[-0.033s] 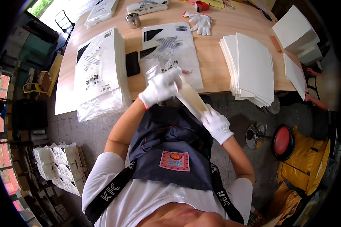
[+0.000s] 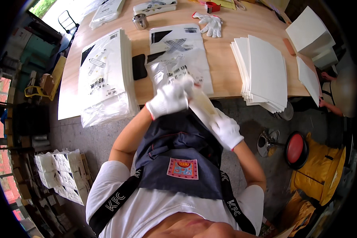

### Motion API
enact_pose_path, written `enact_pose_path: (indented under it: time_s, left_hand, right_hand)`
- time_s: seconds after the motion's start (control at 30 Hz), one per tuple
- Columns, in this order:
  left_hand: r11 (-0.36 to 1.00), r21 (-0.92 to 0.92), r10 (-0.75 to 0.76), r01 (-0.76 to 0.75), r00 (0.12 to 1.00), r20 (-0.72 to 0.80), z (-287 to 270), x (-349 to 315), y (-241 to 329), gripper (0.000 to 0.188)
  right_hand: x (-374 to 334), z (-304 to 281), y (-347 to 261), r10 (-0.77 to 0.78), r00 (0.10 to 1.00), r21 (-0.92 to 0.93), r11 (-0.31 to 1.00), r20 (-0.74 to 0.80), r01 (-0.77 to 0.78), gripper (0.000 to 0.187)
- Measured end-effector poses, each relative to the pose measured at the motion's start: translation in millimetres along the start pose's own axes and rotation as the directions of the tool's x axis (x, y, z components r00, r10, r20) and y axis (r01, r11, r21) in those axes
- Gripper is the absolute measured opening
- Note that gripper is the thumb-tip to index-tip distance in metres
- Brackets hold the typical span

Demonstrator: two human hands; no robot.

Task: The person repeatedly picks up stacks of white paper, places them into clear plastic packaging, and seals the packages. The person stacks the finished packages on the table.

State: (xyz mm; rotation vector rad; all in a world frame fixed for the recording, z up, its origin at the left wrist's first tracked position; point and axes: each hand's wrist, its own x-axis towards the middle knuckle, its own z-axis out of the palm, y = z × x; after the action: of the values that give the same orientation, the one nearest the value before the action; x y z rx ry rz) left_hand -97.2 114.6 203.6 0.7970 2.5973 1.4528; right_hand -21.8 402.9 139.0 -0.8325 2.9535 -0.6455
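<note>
A curved sheaf of white paper (image 2: 202, 106) is seen nearly edge-on in front of the table's near edge. My right hand (image 2: 227, 130), in a white knitted glove, grips its lower right end. At the upper left end my left hand (image 2: 169, 99), gloved too, has its fingers curled at the paper; motion smears the fingertips. Just beyond my left hand, printed clear plastic bags (image 2: 188, 51) lie on the table, the nearest bag end raised and wrinkled. How the left fingers meet the paper and bag is partly hidden.
To the left stand a thick stack of filled printed bags (image 2: 101, 71) and a black phone-like object (image 2: 139, 66). Fanned white sheets (image 2: 265, 71) lie right. Further back are a metal cup (image 2: 140, 22), a spare glove (image 2: 211, 24) and a red tape dispenser (image 2: 212, 6). Another person's hand (image 2: 325, 75) shows far right.
My left hand has shifted slightly toward me and right, uncovering more of the bag's print. My right hand has barely moved, and the paper between them is tilted slightly differently.
</note>
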Motion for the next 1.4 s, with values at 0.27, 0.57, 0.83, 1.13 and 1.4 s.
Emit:
enact_pose_path:
  time_s: [0.27,0.57,0.83,1.13,1.4]
  left_hand:
    - [0.849,-0.066,0.528,-0.525,0.848,0.048,61.2,-64.2,-3.1,0.019]
    - [0.915,-0.177,0.335,-0.364,0.926,-0.172,38.1,-60.9,-14.5,0.017]
    - [0.925,0.026,0.381,-0.38,0.918,-0.116,96.5,-2.8,46.6,0.022]
    - [0.984,-0.114,-0.161,0.138,0.961,-0.224,78.1,-46.7,-20.6,0.006]
    - [0.804,0.578,0.334,-0.139,0.91,-0.245,93.7,-110.5,-50.9,0.024]
  right_hand:
    - [63.1,36.8,22.0,0.026,0.952,0.952,-0.013,0.305,-0.305,0.037]
    - [73.8,5.7,20.1,0.283,0.93,0.972,-0.072,0.233,-0.222,0.044]
    - [107.9,75.3,-31.3,0.245,0.954,0.898,0.436,-0.174,0.052,0.056]
    - [25.1,22.7,-64.7,-0.221,0.899,0.033,0.967,-0.378,0.252,0.064]
    - [27.8,32.4,-39.2,0.455,0.888,-0.273,0.864,0.065,-0.423,0.042]
